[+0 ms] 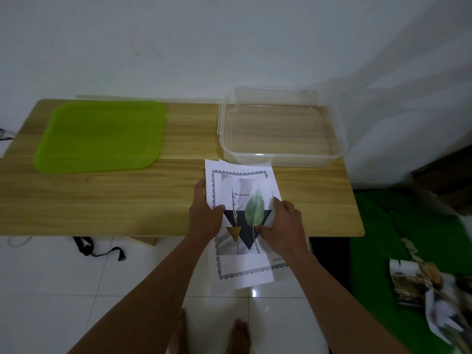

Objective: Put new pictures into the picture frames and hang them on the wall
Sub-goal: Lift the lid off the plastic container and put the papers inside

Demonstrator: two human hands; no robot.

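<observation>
A printed picture sheet [242, 200] with a green leaf, a black triangle and a dotted border hangs half over the front edge of the wooden table [102, 200]. Another white sheet lies under it, a corner showing at the top. My left hand [205, 215] pinches the sheet's left edge, thumb on top. My right hand [283, 226] grips its right edge, thumb on the print. No picture frame is in view.
A green lid [99, 136] lies at the table's back left. A clear plastic box [281, 131] stands at the back right, just behind the sheets. To the right, a green cloth [378, 238] carries more printed pictures [419, 290]. A black strap [97, 249] lies on the tiled floor.
</observation>
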